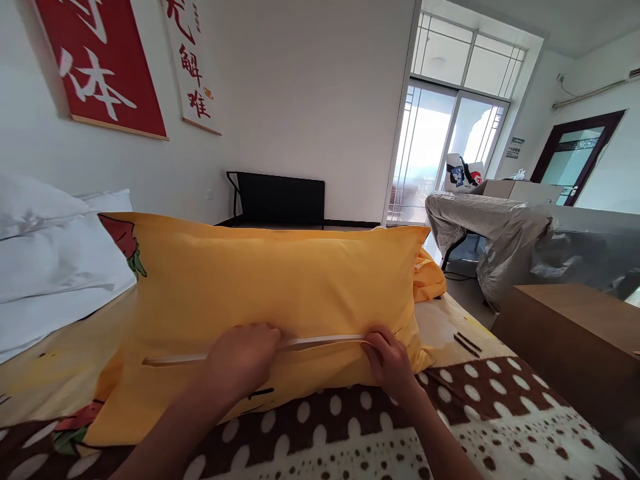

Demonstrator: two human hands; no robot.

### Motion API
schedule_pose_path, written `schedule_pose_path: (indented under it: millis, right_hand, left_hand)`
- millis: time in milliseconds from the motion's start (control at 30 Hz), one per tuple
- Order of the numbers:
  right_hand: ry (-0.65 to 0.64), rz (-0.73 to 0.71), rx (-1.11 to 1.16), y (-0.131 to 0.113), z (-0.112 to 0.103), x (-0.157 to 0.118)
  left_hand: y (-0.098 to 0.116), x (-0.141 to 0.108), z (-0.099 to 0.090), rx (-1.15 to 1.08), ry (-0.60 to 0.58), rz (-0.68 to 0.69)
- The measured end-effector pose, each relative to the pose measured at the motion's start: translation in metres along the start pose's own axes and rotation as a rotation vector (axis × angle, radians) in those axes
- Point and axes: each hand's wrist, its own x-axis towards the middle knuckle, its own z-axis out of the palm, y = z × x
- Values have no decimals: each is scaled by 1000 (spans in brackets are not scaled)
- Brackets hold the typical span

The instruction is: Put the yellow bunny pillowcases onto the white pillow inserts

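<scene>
White pillows (50, 253): heaped at far left, on the bed. Red scroll (107, 67) and white scroll (193, 67), with brushed characters: hung on the wall above. Yellow pillow (280, 280), one, long: centre, propped on its long side across the bed, strawberry print at its left corners. Slit (320, 343), pale-edged: running along the pillow's lower front. Left hand (246, 357): closed over the slit's edge near its middle, fingers curled out of sight; exact grip cannot be told. Black panel (281, 200): behind the pillow, by the wall. Right hand (387, 360): grasping the slit's edge near its right end between thumb and fingers. Spotted blanket (370, 443), brown and cream: beneath and in front. Orange cloth (429, 277): bunched just beside the pillow's right end. Plastic-covered furniture (505, 220): beyond the bed. Brown box (575, 333): far right, beside the bed.
</scene>
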Motion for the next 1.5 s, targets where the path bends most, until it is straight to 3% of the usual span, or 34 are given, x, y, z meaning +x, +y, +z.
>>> schedule_pose_path:
  millis: [200, 433, 533, 633, 967, 1100, 1200, 1267, 1333, 1400, 1500]
  right_hand:
    - [-13, 24, 6, -3, -1, 0]
    - [-22, 24, 40, -4, -1, 0]
    - [-32, 30, 26, -3, -1, -1]
    - [-38, 22, -9, -2, -1, -1]
    - [-34, 14, -11, -2, -1, 2]
    - [51, -54, -46, -4, -6, 0]
    - [196, -83, -40, 0, -17, -2]
    - [321, -19, -38, 7, -26, -4]
    - [364, 119, -25, 15, -36, -5]
    - [316, 287, -4, 22, -45, -4]
    - [126, 475, 67, 26, -57, 2]
  left_hand:
    - [8, -9, -8, 13, 37, -15]
    - [61, 4, 3, 25, 482, 363]
    - [78, 19, 11, 34, 570, 389]
    - [79, 28, 16, 25, 570, 350]
    - [50, 47, 37, -94, 585, 338]
    - [47, 45, 38, -121, 536, 416]
    - [46, 38, 35, -107, 478, 479]
    - [48, 33, 32, -98, 444, 501]
    - [52, 27, 30, -92, 408, 520]
    - [57, 22, 27, -82, 383, 534]
    - [63, 15, 24, -58, 355, 549]
